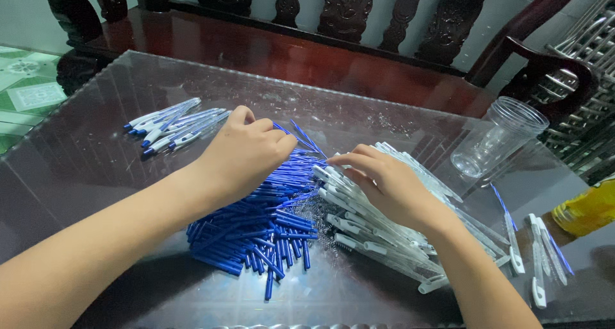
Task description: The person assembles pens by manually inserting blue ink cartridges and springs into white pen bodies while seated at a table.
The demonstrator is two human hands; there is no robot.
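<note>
This looks like a home living room used for piecework. A dark carved wooden bench with turned back posts stands behind a glass-topped surface, and patterned green floor tiles show at the left. Heaps of blue pen refills and clear pen barrels cover the glass, with a pile of assembled pens set apart.

Two bare forearms are showing in the head view, with no sleeve, watch, ring or glove being worn. The left hand and the right hand are showing short, unpainted nails. Both arms are running bare all the way to the bottom edge.
</note>
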